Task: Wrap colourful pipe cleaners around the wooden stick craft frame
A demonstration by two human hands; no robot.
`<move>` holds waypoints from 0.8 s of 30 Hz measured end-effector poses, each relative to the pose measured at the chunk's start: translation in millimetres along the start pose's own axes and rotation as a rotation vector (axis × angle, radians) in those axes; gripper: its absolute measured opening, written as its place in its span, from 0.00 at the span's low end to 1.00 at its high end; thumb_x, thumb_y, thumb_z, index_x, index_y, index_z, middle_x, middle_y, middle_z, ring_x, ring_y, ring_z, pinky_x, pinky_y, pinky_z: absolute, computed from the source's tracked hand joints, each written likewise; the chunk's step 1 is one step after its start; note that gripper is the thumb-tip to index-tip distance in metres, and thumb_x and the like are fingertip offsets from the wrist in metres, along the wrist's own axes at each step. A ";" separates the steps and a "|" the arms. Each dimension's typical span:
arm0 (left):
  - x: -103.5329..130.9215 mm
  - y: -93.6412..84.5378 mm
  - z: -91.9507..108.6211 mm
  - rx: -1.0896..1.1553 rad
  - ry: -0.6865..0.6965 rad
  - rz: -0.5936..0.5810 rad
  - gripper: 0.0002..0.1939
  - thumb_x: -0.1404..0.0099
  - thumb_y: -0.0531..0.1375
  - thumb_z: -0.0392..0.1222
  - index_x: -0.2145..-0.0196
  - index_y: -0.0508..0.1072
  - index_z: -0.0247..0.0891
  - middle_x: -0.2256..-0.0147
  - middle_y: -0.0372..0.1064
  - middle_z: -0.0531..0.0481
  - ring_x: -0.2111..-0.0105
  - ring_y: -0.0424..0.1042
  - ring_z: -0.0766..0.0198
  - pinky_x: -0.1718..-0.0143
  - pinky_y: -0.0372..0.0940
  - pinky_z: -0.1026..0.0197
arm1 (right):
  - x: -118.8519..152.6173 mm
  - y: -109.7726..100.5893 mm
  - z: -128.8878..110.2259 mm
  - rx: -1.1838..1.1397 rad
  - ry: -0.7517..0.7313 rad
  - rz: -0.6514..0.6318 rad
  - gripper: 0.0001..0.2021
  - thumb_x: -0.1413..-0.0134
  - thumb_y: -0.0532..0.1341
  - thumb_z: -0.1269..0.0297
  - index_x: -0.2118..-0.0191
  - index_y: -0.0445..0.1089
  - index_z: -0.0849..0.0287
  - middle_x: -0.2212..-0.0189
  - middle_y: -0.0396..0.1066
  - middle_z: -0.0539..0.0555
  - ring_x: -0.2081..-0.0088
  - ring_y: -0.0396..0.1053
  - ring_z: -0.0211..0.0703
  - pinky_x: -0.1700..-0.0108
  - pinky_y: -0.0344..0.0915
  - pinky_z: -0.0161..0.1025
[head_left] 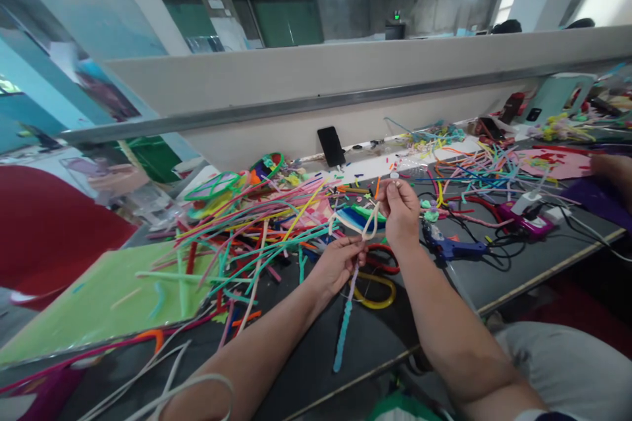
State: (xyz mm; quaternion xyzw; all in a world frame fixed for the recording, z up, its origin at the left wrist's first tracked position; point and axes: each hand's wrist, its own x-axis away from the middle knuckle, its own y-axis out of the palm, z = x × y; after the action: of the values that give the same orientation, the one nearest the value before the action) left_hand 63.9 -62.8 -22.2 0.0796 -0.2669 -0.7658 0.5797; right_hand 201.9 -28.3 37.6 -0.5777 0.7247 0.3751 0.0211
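Observation:
My left hand (340, 264) pinches the upper part of a thin stem, pale purple at the top and wrapped in turquoise (343, 337) lower down, which hangs toward the table's front edge. From this grip a cream fuzzy strip (371, 223) rises in a loop to my right hand (399, 209), whose thumb and fingers are closed on its upper end. Below my hands lie a yellow scissor handle (378, 292) and a red one (386, 258). The strip's exact end is hidden by my right fingers.
Colourful pipe cleaners (247, 223) pile up left of my hands. A blue glue gun (457, 248) and a magenta power strip (526, 220) with cables lie at right. A black phone (330, 146) leans on the divider (276, 118). Another person's hand (612, 171) shows at far right.

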 end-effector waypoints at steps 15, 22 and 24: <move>-3.9 -3.6 -0.7 0.000 0.030 0.056 0.11 0.51 0.68 0.33 0.69 0.72 0.28 0.76 0.68 0.50 0.79 0.66 0.72 0.76 0.61 0.69 | 2.2 3.8 -2.7 0.084 0.055 -0.104 0.14 0.44 0.57 0.57 0.57 0.70 0.59 0.75 0.69 0.47 0.85 0.54 0.27 0.83 0.51 0.31; -6.1 -8.4 -4.9 -0.023 0.055 0.034 0.12 0.51 0.68 0.35 0.68 0.74 0.28 0.74 0.69 0.48 0.79 0.66 0.72 0.76 0.62 0.68 | 1.3 0.7 2.7 0.141 0.060 -0.184 0.15 0.44 0.57 0.55 0.56 0.72 0.59 0.77 0.68 0.47 0.86 0.52 0.27 0.82 0.51 0.31; -6.6 -9.1 -5.2 -0.029 0.058 0.035 0.13 0.51 0.69 0.35 0.68 0.74 0.28 0.74 0.70 0.48 0.79 0.66 0.72 0.76 0.62 0.68 | 1.3 0.3 3.9 0.163 0.065 -0.209 0.14 0.44 0.58 0.54 0.60 0.72 0.58 0.77 0.67 0.47 0.85 0.52 0.28 0.82 0.50 0.31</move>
State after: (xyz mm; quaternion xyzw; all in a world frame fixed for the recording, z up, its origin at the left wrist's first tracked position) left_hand 60.6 -56.6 -32.3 0.0889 -0.2400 -0.7568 0.6015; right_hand 199.6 -27.1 34.4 -0.6582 0.6890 0.2917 0.0835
